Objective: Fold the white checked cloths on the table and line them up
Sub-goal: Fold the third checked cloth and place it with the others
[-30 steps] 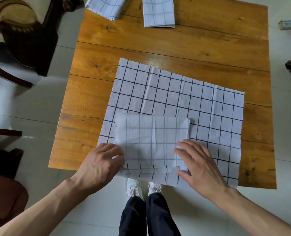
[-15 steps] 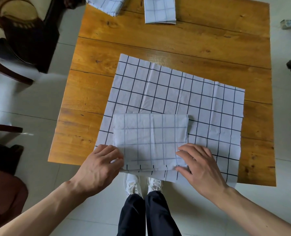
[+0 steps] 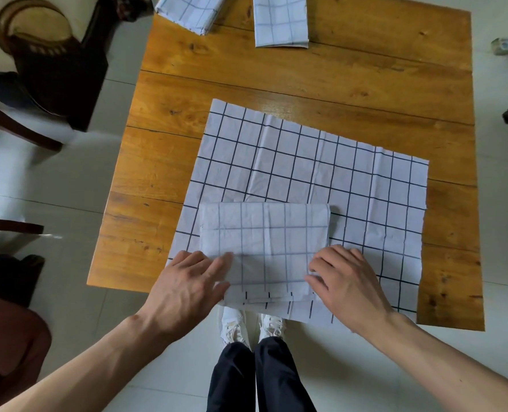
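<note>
A folded white checked cloth [image 3: 264, 233] lies on top of a larger spread white checked cloth [image 3: 321, 171] at the table's near edge. My left hand [image 3: 193, 281] pinches the folded cloth's near left corner, fingers on top. My right hand [image 3: 345, 281] pinches its near right corner the same way. The near edges of both cloths hang slightly over the table edge. Two more folded checked cloths lie side by side at the far edge, one at the left [image 3: 190, 10] and one to its right [image 3: 279, 22].
The wooden table [image 3: 306, 81] shows bare boards between the spread cloth and the far cloths. Dark wooden chairs [image 3: 53, 72] stand to the left on the tiled floor. My legs and white shoes [image 3: 252, 328] are below the table edge.
Both hands have closed in a little on the folded cloth's near corners, and the folded cloth has slid slightly toward me. The spread cloth has stayed put.
</note>
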Motion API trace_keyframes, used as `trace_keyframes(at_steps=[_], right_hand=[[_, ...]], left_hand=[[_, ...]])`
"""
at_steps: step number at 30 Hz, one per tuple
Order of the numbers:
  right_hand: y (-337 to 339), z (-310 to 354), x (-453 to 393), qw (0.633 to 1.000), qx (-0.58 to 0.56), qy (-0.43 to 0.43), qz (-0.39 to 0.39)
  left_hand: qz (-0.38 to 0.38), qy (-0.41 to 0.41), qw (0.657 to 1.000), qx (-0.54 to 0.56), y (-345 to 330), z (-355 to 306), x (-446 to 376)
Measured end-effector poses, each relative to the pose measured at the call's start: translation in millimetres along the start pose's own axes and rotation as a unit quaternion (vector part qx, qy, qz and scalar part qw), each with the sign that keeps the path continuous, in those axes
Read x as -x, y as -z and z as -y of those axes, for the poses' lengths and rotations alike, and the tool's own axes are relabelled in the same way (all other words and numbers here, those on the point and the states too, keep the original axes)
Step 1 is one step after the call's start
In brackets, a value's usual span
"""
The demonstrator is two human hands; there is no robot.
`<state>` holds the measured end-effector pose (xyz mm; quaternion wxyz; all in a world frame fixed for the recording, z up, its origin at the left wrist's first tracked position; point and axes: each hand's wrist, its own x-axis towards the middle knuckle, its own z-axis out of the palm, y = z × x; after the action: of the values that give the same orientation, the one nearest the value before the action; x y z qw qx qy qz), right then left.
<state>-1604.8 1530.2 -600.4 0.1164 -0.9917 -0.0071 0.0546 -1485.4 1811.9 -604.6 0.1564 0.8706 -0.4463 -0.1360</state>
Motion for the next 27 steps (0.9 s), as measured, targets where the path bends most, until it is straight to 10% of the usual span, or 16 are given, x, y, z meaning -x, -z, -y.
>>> trace_keyframes(at_steps=[27], right_hand=[[0.9, 31.8, -80.0, 0.976, -0.038, 0.074, 0.203]], left_hand=[[0.087, 0.066, 0.989, -0.104, -21.9, -37.5, -72.7]])
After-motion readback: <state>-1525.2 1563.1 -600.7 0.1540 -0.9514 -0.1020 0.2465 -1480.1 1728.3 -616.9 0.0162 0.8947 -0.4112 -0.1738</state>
